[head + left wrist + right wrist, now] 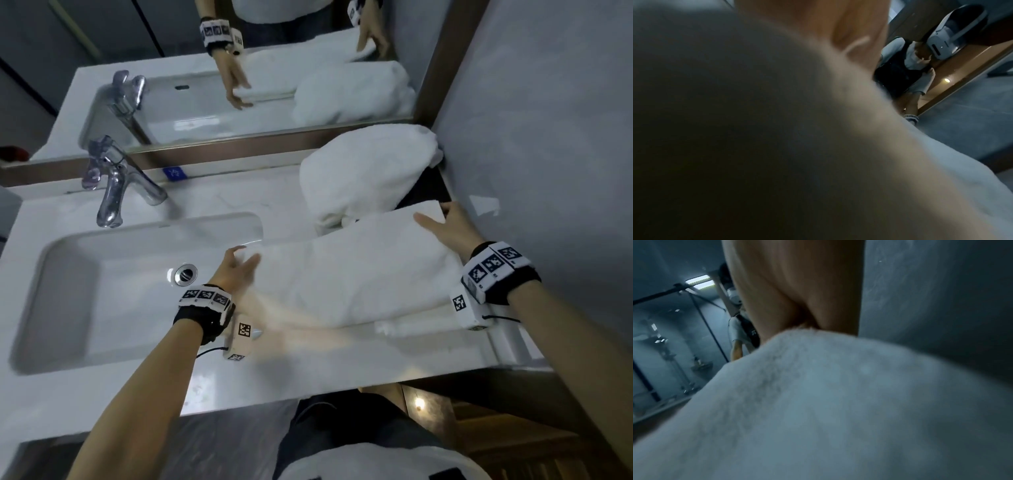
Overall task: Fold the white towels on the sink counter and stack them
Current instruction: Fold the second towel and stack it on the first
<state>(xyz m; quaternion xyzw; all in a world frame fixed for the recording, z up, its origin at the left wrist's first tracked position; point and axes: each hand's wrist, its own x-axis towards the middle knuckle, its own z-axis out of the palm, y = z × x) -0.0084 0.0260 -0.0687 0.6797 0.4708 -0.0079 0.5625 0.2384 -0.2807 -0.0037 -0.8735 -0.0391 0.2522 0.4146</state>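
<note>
A long white towel (349, 274), folded lengthwise, lies on the counter to the right of the basin. My left hand (245, 257) grips its left end at the basin's edge, with the thumb on top. At the far right corner my right hand (436, 214) pinches the towel, thumb on top and fingers round the edge. A lower white layer (411, 327) sticks out under the near edge. The left wrist view is blurred; the towel (900, 162) fills most of it beneath a finger (857, 24). In the right wrist view the towel (838, 402) runs up to my right hand (797, 296).
A second, crumpled white towel (366, 171) is heaped at the back right against the mirror frame and the wall (531, 120). The sink basin (102, 291) and chrome faucet (116, 185) are to the left. The counter's front edge (308, 387) is close to my body.
</note>
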